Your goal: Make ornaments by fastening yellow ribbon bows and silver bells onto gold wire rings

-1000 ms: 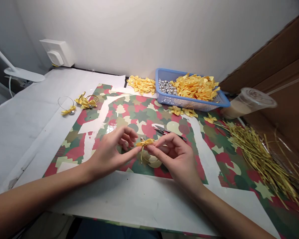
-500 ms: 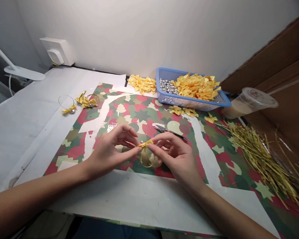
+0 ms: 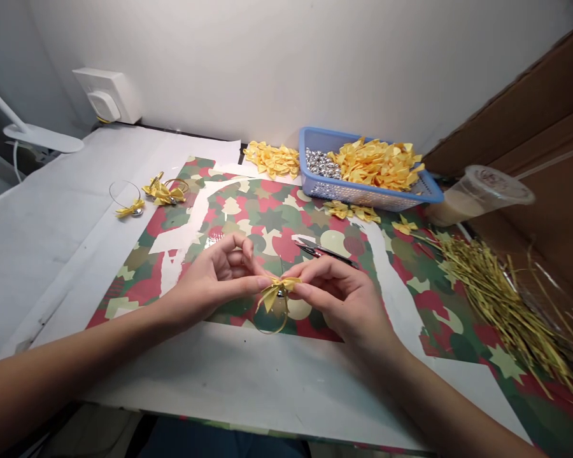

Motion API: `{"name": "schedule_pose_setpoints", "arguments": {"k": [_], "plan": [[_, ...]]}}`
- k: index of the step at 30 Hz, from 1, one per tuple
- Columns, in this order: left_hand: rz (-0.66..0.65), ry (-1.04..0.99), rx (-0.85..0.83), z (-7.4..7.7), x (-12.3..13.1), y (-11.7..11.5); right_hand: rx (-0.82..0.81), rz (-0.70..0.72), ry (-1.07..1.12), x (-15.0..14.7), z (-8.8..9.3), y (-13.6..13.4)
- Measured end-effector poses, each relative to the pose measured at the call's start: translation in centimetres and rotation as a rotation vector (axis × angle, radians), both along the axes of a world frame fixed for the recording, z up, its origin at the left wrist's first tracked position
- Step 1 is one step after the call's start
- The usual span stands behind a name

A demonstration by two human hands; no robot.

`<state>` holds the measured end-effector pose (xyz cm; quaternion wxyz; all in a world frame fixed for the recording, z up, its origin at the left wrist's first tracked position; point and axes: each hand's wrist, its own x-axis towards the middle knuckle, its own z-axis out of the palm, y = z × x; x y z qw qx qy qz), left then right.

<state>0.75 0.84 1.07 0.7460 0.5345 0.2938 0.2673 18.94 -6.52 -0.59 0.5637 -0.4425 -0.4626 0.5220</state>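
Between my hands is a small yellow ribbon bow with a silver bell at its middle and a thin gold wire loop hanging below. My left hand pinches the bow's left side between thumb and fingers. On the other side my right hand grips the bow's right loop with thumb and forefinger. A pair of dark-tipped pliers or tweezers lies just behind my right hand, its handle partly hidden. Finished-looking bows with bells and wire loops rest at the left, beside a single one.
A blue basket holds yellow bows and silver bells at the back. Loose bows are piled left of it. A lidded plastic cup and a bundle of gold wire stems sit at the right. A white lamp base stands far left.
The bow has been turned in my fingers, so its tails and the bell now face me. The wire loop has swung slightly left and lower. Both hands keep their pinch.
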Motion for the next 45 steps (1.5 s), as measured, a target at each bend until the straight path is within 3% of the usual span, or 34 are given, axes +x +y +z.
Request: {"name": "schedule_pose_setpoints", "arguments": {"k": [6, 10, 14, 21, 35, 45], "plan": [[0.003, 0.039, 0.052, -0.1, -0.1, 0.0, 0.028, -0.029, -0.114, -0.1, 0.2, -0.2], [0.065, 0.099, 0.151, -0.2, -0.1, -0.3, 0.302, -0.268, -0.508, -0.6, 0.5, -0.8], [0.061, 0.096, 0.158, -0.3, 0.0, -0.6, 0.448, -0.273, -0.785, -0.9, 0.6, -1.0], [0.028, 0.113, 0.313, -0.3, 0.0, -0.6, 0.278, -0.210, -0.743, -0.7, 0.4, -0.9], [0.017, 0.154, 0.472, -0.4, 0.2, -1.2, 0.323, -0.206, -0.778, -0.9, 0.6, -0.8], [0.017, 0.118, 0.311, -0.4, 0.1, -0.6, 0.087, -0.107, -0.613, -0.2, 1.1, -0.6]]}}
